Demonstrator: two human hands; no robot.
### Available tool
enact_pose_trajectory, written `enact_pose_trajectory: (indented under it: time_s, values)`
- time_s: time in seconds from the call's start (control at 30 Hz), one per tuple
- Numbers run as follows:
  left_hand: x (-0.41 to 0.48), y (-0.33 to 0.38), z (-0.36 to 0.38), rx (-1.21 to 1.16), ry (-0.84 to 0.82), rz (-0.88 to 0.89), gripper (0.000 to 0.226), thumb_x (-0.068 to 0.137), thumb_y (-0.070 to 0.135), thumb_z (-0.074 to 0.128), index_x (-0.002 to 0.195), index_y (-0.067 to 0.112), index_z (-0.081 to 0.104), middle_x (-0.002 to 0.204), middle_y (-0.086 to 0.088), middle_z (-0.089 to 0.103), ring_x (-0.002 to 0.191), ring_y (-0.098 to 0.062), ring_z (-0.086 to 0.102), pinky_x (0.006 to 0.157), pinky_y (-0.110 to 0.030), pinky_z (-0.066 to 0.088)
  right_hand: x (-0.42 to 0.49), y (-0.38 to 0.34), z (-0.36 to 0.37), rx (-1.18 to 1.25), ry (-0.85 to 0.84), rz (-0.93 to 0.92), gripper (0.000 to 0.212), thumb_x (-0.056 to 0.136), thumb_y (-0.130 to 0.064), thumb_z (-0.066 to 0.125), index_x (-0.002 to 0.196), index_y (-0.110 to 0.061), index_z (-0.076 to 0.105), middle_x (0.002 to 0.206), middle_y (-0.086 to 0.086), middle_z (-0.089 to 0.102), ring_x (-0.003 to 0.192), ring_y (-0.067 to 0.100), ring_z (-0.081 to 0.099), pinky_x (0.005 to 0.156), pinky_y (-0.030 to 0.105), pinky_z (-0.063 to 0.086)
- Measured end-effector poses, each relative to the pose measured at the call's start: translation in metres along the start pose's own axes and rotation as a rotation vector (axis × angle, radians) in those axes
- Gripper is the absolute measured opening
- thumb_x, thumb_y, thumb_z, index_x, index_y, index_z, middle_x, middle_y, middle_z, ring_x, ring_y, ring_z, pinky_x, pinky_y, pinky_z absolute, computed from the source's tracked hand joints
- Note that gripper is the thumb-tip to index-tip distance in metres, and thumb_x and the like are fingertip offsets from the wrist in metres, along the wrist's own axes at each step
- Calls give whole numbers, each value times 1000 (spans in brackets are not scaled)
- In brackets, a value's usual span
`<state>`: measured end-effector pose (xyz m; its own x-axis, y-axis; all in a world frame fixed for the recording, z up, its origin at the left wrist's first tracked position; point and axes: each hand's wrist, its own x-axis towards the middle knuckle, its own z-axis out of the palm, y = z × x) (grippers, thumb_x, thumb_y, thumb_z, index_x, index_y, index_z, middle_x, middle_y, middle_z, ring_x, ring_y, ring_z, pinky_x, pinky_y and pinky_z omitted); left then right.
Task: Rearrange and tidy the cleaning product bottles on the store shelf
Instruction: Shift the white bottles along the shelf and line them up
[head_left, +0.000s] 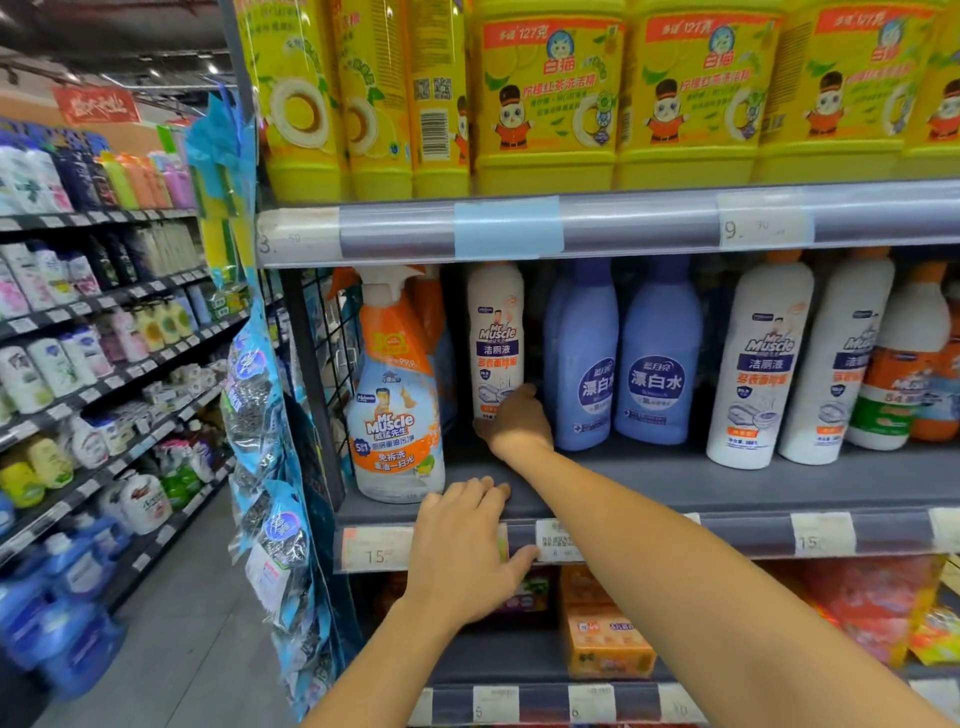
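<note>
My right hand (517, 418) reaches deep into the middle shelf (675, 478) and grips the base of a white Mr Muscle toilet cleaner bottle (494, 332), which stands upright toward the back. My left hand (462, 551) rests on the shelf's front edge, fingers curled over the price rail, holding no bottle. To the left stands an orange-and-white Mr Muscle spray bottle (397, 395). To the right are two blue bleach bottles (657, 358), then two more white Mr Muscle bottles (756, 364) and an orange-topped bottle (904, 364).
Yellow dish-soap bottles (550, 98) fill the shelf above. Orange soap packs (602, 623) lie on the shelf below. Blue packaged scourers (270, 467) hang on the shelf end at left. An aisle with stocked shelves (93, 338) runs along the far left.
</note>
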<state>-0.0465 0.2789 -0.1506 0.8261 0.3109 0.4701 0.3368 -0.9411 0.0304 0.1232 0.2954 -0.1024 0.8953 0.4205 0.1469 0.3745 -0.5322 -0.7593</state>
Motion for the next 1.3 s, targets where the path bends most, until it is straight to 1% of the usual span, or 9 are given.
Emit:
enact_pose_trajectory:
  time_s: [0.17, 0.3, 0.43, 0.63, 0.73, 0.83, 1.0, 1.2, 1.3]
  values:
    - [1, -1, 0, -14, -15, -7, 82, 75, 74, 34, 139, 26, 48, 140, 6, 51, 124, -15, 47, 98, -35, 34, 1, 0, -1, 24, 1, -1, 69, 73, -29, 79, 122, -5, 36, 124, 15, 59, 109, 33, 61, 84, 41, 53]
    - [1, -3, -1, -18, -30, -5, 84, 75, 76, 31, 142, 27, 46, 144, 7, 48, 127, -13, 45, 101, -33, 32, -6, 0, -10, 48, -93, 14, 68, 78, -29, 76, 126, -2, 37, 129, 15, 56, 114, 31, 59, 82, 32, 48]
    - [2, -3, -3, -13, -79, -3, 82, 76, 76, 37, 142, 28, 45, 144, 7, 48, 128, -14, 45, 101, -34, 33, -35, 19, -48, -220, -220, -237, 60, 83, -40, 67, 124, -2, 48, 123, 15, 58, 108, 30, 58, 77, 25, 42]
    - [21, 18, -21, 44, -224, -9, 63, 78, 66, 52, 128, 28, 50, 122, 6, 54, 115, -19, 47, 92, -36, 38, -72, 80, -147, -543, -295, -499, 41, 91, -36, 58, 125, -15, 50, 120, 7, 54, 106, 27, 55, 85, 39, 48]
    - [41, 51, -31, 32, -294, 35, 53, 82, 61, 54, 122, 26, 52, 115, 3, 54, 112, -22, 50, 89, -37, 40, -82, 111, -198, -636, -263, -484, 41, 92, -39, 53, 124, -15, 48, 119, 8, 50, 103, 30, 54, 81, 40, 48]
    - [60, 92, -37, 38, -278, 101, 52, 83, 59, 54, 123, 26, 52, 118, 3, 56, 113, -21, 52, 91, -37, 43, -87, 143, -246, -686, -243, -459, 49, 90, -48, 55, 126, -17, 47, 121, 8, 50, 102, 31, 55, 77, 37, 45]
    - [88, 157, -39, 72, -233, 167, 52, 85, 58, 52, 125, 25, 53, 121, 2, 58, 115, -22, 54, 93, -38, 42, -80, 197, -316, -742, -171, -321, 55, 85, -45, 63, 129, -17, 45, 126, 7, 49, 110, 30, 53, 84, 39, 48]
    - [121, 214, -40, 196, -222, 149, 51, 82, 57, 55, 118, 20, 54, 115, -5, 60, 108, -28, 57, 87, -41, 42, -60, 233, -357, -695, -35, -221, 55, 80, -41, 69, 124, -16, 48, 122, 8, 50, 107, 29, 53, 84, 39, 49]
    - [133, 235, -37, 163, -153, 60, 60, 76, 58, 61, 120, 19, 49, 114, -7, 61, 105, -31, 59, 85, -44, 46, -47, 241, -359, -648, 13, -215, 65, 76, -39, 74, 128, -15, 44, 125, 10, 50, 111, 30, 51, 87, 41, 48]
